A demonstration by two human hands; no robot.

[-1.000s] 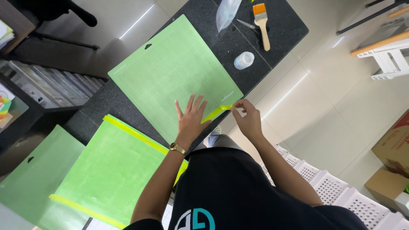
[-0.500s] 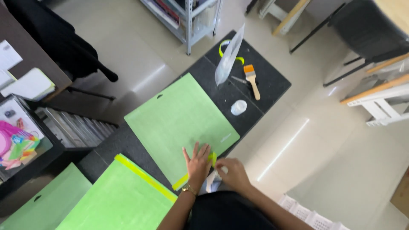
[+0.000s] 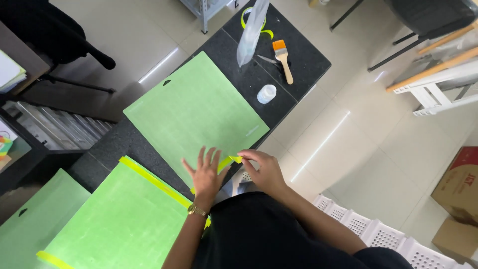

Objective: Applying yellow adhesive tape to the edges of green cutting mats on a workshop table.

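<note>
A square green mat (image 3: 196, 112) lies on the dark stone table (image 3: 303, 55). My left hand (image 3: 206, 174) presses flat on the mat's near edge, fingers spread. Beside it, my right hand (image 3: 264, 169) pinches the end of a yellow tape strip (image 3: 230, 161) that runs along that same edge. A second green mat (image 3: 124, 219) with yellow tape (image 3: 154, 182) along its far edge lies to the left, next to my left forearm.
A third green mat (image 3: 35, 219) lies at the far left. On the table's far end are an orange-bristled brush (image 3: 282, 59), a small white bottle (image 3: 266, 93), a clear plastic bag (image 3: 251, 30) and a yellow tape roll (image 3: 266, 33). White crates (image 3: 378, 234) stand at my right.
The view has shifted, showing more of the table's far end. My hands stay at the mat's near edge, the right one still pinching the yellow tape.
</note>
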